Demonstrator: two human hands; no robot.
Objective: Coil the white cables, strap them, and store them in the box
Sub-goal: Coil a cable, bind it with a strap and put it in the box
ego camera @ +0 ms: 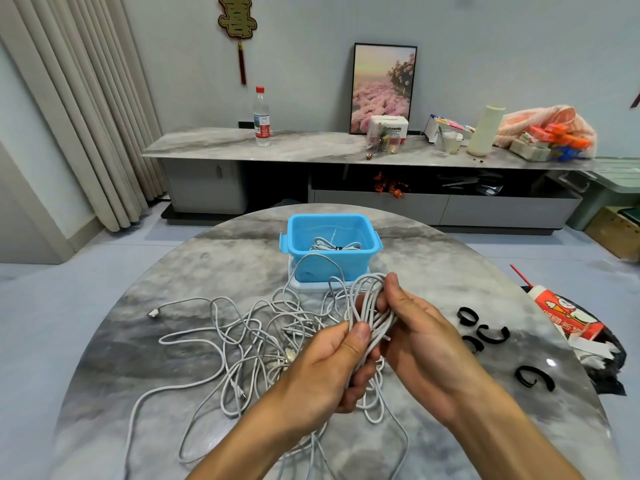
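We held one coiled white cable [369, 315] between both hands, above the near middle of the round marble table [180, 271]. It was a thin, pale grey-white cord wound into several long, narrow loops, the top of the loops standing up past our fingers and the lower loops hanging down toward the table. Our left hand [332, 368] gripped the bundle low down, thumb pressed across the strands and fingers curled round behind them; our right hand [415, 337] clasped the same bundle from the other side, fingers wrapped about the loops near the middle.

Below and to the left lay a loose tangle of white cables [249, 341] spread on the tabletop — how many cords it held we could not count, though one plug end [152, 313] lay apart at its far left edge. Just beyond our hands stood one blue box [330, 251], open, resting on a white lid [304, 287]; inside it lay one cable bundle [334, 244] already bound with a dark strap. To the right of our hands, four black straps [491, 336] lay curled on the table — three close together, one nearer us. At the table's right edge sat a red-and-white packet [568, 317] on a black bag [609, 355].
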